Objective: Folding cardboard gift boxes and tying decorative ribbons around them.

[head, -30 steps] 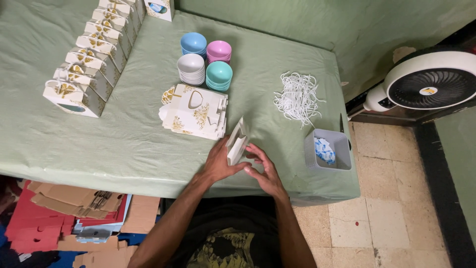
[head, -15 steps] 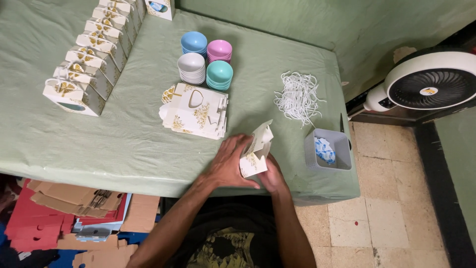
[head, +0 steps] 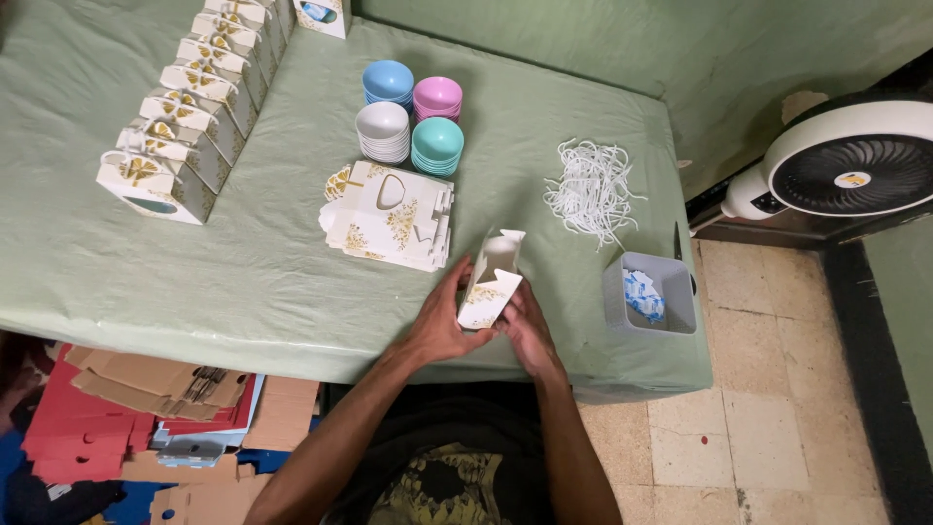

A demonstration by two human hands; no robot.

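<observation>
Pinching one half-folded white card box (head: 491, 282) with gold print, the left hand (head: 442, 321) and right hand (head: 523, 329) hold it just above the worktop (head: 243, 282); flat blanks (head: 389, 216) lie beyond, four bowl stacks (head: 411, 119) farther.

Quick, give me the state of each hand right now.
Left hand: closed on the left side of the small white-and-gold paper box.
Right hand: holding the same box from its right and lower end.

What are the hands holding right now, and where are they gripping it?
Both hands hold one small white and gold paper box: the left hand grips its lower left side, the right hand its lower right edge.
</observation>
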